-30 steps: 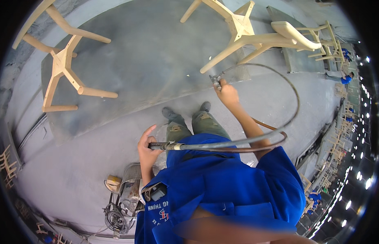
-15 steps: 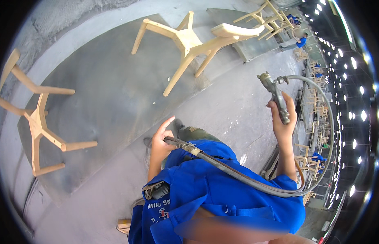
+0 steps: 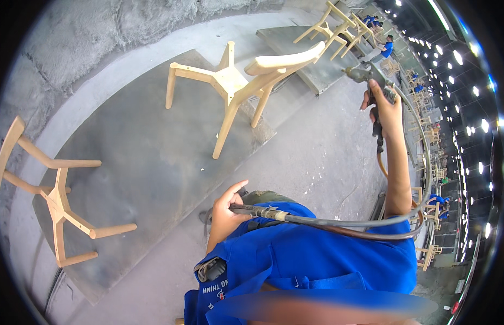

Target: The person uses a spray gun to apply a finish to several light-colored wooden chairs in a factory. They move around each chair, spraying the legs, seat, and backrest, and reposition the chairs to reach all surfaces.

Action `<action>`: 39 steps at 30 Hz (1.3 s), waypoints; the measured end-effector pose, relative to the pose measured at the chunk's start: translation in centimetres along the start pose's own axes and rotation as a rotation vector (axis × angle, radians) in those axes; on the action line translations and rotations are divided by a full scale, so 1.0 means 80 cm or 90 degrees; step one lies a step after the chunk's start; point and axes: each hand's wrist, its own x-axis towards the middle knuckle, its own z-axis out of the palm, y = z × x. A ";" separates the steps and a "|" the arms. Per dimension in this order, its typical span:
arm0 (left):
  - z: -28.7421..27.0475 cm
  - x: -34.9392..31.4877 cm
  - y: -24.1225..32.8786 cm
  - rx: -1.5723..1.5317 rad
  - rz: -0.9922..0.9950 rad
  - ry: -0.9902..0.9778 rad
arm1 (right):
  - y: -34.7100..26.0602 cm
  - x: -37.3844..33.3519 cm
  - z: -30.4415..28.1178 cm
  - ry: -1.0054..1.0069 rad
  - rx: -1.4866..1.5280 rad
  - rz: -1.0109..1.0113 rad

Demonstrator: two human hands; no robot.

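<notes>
My right hand point(image 3: 390, 112) is raised, its fingers wrapped round the grip of a metal spray gun point(image 3: 361, 74). The nozzle points left, toward a pale wooden chair frame point(image 3: 228, 84) that stands apart from it on a grey board. Closed round the taped end of a dark hose point(image 3: 252, 210), my left hand point(image 3: 225, 218) is low in front of my body, its index finger stretched out. From there the hose runs across my blue shirt and loops up to the gun. A second wooden chair frame point(image 3: 58, 206) is at the far left, without a seat.
Under both chair frames is a large dark grey board point(image 3: 149, 157). A rough grey wall point(image 3: 100, 49) curves behind it. At the upper right stand more wooden chairs point(image 3: 338, 32) and a person in blue point(image 3: 384, 49). Rows of chairs run along the right side.
My right hand has moved up and turned the spray gun so its nozzle points left. My view has shifted, so the chair frames sit lower. My left hand keeps its hold on the hose.
</notes>
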 end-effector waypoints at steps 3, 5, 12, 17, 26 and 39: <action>0.010 -0.003 -0.015 0.015 -0.050 0.007 | 0.028 0.052 -0.032 0.045 -0.046 0.004; 0.019 -0.002 -0.022 0.025 -0.093 -0.002 | 0.047 0.079 -0.049 0.099 -0.067 0.019; 0.041 0.053 -0.025 0.119 -0.054 -0.086 | 0.114 0.054 -0.081 0.101 -0.075 0.000; 0.046 0.198 0.026 0.186 0.218 0.143 | 0.206 -0.045 -0.040 -0.109 0.041 0.163; 0.064 0.354 0.057 0.116 0.247 0.248 | 0.350 -0.182 0.009 -0.276 0.233 0.417; 0.297 0.272 -0.014 0.625 0.867 -0.085 | 0.477 -0.090 -0.043 -0.046 0.221 0.422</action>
